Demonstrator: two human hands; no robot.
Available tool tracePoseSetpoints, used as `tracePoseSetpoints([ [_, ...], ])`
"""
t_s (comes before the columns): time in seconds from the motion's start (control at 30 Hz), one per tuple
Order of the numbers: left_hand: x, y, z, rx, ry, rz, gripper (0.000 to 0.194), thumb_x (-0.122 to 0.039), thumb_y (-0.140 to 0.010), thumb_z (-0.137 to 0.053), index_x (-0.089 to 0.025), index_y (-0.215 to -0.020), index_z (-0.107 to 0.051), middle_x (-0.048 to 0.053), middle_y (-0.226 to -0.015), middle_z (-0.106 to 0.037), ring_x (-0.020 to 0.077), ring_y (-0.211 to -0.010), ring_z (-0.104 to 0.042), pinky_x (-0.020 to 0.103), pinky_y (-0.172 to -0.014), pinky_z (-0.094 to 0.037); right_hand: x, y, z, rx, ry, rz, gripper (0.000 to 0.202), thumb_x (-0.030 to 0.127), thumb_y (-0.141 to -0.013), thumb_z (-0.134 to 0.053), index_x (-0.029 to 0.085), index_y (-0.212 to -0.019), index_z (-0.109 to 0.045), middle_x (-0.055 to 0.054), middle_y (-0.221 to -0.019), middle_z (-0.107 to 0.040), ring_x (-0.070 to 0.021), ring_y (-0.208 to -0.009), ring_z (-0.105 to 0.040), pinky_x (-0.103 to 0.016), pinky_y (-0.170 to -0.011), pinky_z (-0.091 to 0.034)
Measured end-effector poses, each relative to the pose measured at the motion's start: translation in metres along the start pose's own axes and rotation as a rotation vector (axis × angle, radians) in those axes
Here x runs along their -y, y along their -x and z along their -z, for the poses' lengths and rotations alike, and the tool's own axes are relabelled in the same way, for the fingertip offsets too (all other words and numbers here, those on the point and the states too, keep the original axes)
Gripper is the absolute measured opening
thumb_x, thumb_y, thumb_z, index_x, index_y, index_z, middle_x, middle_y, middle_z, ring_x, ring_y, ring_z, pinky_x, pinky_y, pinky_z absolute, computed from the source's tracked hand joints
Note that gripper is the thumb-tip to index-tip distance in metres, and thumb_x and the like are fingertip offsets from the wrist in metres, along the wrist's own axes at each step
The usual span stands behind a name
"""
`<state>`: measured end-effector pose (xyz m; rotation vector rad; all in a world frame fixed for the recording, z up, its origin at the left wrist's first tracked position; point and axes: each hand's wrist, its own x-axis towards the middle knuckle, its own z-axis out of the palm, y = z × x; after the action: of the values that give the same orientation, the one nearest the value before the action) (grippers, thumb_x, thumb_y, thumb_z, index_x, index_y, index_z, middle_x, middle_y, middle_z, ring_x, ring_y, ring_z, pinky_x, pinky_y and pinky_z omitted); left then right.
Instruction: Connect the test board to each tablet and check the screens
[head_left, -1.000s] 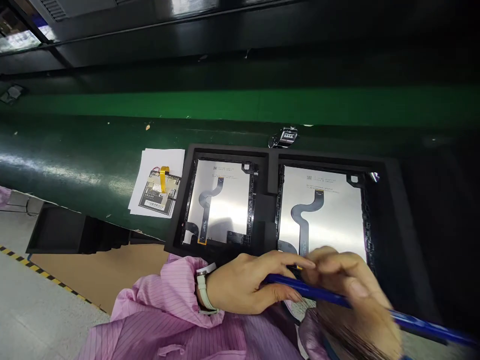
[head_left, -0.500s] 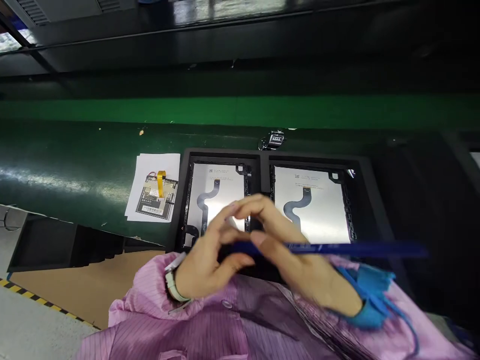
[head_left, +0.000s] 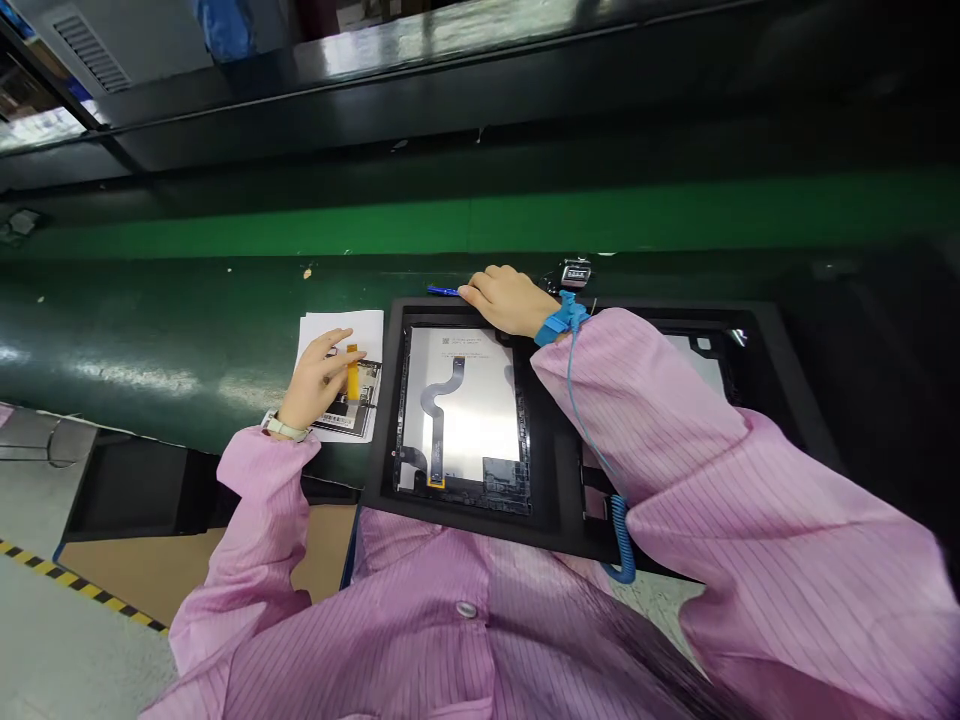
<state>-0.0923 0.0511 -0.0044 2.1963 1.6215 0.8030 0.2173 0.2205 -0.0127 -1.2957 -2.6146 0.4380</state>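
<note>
My left hand is over a small dark board with a label and an orange flex cable, lying on white paper. Its fingers are spread, partly covering the board; whether they touch it I cannot tell. At the far edge of the black tray, my right hand is palm down with curled fingers around one end of a blue pen. Below that hand, a silver-backed display panel with a grey flex cable sits in the tray's left recess.
Under my right sleeve, a second panel is partly hidden in the tray's right recess. A metal tally counter rests behind the tray. A blue coiled wrist-strap cord hangs over the front edge. The bench has a green surface.
My hands have come apart from in front of my chest. The left has moved to the board on the paper; the right has carried the blue pen to the tray's far edge.
</note>
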Motion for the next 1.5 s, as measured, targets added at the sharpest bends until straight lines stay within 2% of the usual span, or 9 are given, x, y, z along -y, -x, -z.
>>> tracePoseSetpoints([
  [0.17, -0.002, -0.020, -0.001, -0.086, 0.305, 0.182, 0.043, -0.054, -0.097, -0.057, -0.020, -0.082, -0.078, 0.011, -0.109, -0.078, 0.0265, -0.109, -0.069, 0.043, -0.105, -0.052, 0.028, 0.040, 0.015, -0.026, 0.002, -0.027, 0.032, 0.034, -0.099, -0.042, 0.016, -0.108, -0.067, -0.019, -0.113, -0.066, -0.0364, -0.118, -0.052, -0.056, -0.101, -0.045],
  [0.33, 0.002, -0.040, -0.007, -0.094, 0.615, 0.277, 0.050, -0.057, -0.090, -0.068, -0.018, -0.122, -0.068, 0.008, -0.092, -0.079, 0.0219, -0.086, -0.074, 0.037, -0.089, -0.057, 0.087, 0.105, -0.004, -0.006, -0.117, -0.029, 0.067, 0.055, -0.097, -0.052, 0.009, -0.144, -0.049, -0.023, -0.140, -0.058, -0.0408, -0.133, -0.053, -0.059, -0.111, -0.047],
  [0.43, -0.005, -0.048, -0.009, -0.134, 0.655, 0.252, 0.043, -0.057, -0.092, -0.066, -0.017, -0.109, -0.069, 0.009, -0.092, -0.079, 0.0213, -0.084, -0.075, 0.036, -0.085, -0.058, 0.106, 0.122, -0.019, -0.030, -0.181, -0.042, 0.068, 0.051, -0.093, -0.061, 0.011, -0.146, -0.047, -0.025, -0.146, -0.053, -0.0450, -0.143, -0.044, -0.064, -0.116, -0.042],
  [0.53, -0.015, -0.050, -0.010, -0.153, 0.604, 0.257, 0.051, -0.063, -0.096, -0.055, -0.016, -0.079, -0.067, 0.010, -0.080, -0.077, 0.0195, -0.075, -0.072, 0.034, -0.077, -0.057, 0.108, 0.121, -0.023, -0.121, -0.467, -0.098, 0.055, 0.035, -0.091, -0.059, 0.017, -0.142, -0.049, -0.019, -0.135, -0.059, -0.0367, -0.128, -0.057, -0.059, -0.109, -0.050],
  [0.63, -0.023, -0.049, -0.015, -0.116, 0.660, 0.305, 0.055, -0.070, -0.091, -0.059, -0.016, -0.089, -0.066, 0.008, -0.075, -0.076, 0.0179, -0.065, -0.070, 0.033, -0.072, -0.056, 0.103, 0.115, -0.023, -0.241, -0.954, -0.214, 0.063, 0.029, -0.084, -0.064, 0.025, -0.143, -0.042, -0.013, -0.132, -0.059, -0.0230, -0.101, -0.067, -0.048, -0.094, -0.059],
  [0.8, -0.030, -0.043, -0.023, -0.089, 0.703, 0.263, 0.048, -0.066, -0.093, -0.061, -0.018, -0.096, -0.065, 0.009, -0.091, -0.077, 0.0198, -0.078, -0.072, 0.037, -0.084, -0.057, 0.107, 0.115, -0.028, -0.084, -1.443, -0.256, 0.050, 0.056, -0.092, -0.061, 0.027, -0.132, -0.053, -0.010, -0.130, -0.066, -0.0227, -0.116, -0.065, -0.050, -0.109, -0.050],
  [0.93, -0.031, -0.041, -0.021, -0.033, 0.459, 0.077, 0.052, -0.063, -0.099, -0.051, -0.021, -0.074, -0.067, 0.008, -0.085, -0.073, 0.0233, -0.091, -0.065, 0.042, -0.095, -0.050, 0.115, 0.116, -0.025, -0.007, -1.369, -0.119, 0.054, 0.065, -0.103, -0.032, 0.024, -0.106, -0.067, -0.009, -0.128, -0.066, -0.0238, -0.132, -0.055, -0.051, -0.122, -0.035],
  [1.07, -0.028, -0.040, -0.019, 0.092, 0.265, -0.026, 0.053, -0.063, -0.100, -0.047, -0.021, -0.086, -0.075, 0.002, -0.070, -0.066, 0.0203, -0.076, -0.057, 0.042, -0.092, -0.044, 0.113, 0.111, -0.014, 0.079, -1.133, 0.002, 0.041, 0.053, -0.104, -0.040, 0.022, -0.084, -0.058, -0.009, -0.113, -0.067, -0.0239, -0.114, -0.056, -0.047, -0.109, -0.042],
  [1.5, -0.039, -0.034, -0.023, 0.309, 0.179, -0.120, 0.032, -0.037, -0.101, -0.051, -0.021, -0.079, -0.069, 0.001, -0.084, -0.062, 0.0200, -0.087, -0.054, 0.047, -0.107, -0.028, 0.101, 0.099, -0.016, 0.126, -0.526, 0.192, 0.038, 0.044, -0.108, -0.032, 0.019, -0.099, -0.059, -0.011, -0.110, -0.064, -0.0268, -0.107, -0.050, -0.048, -0.101, -0.041],
])
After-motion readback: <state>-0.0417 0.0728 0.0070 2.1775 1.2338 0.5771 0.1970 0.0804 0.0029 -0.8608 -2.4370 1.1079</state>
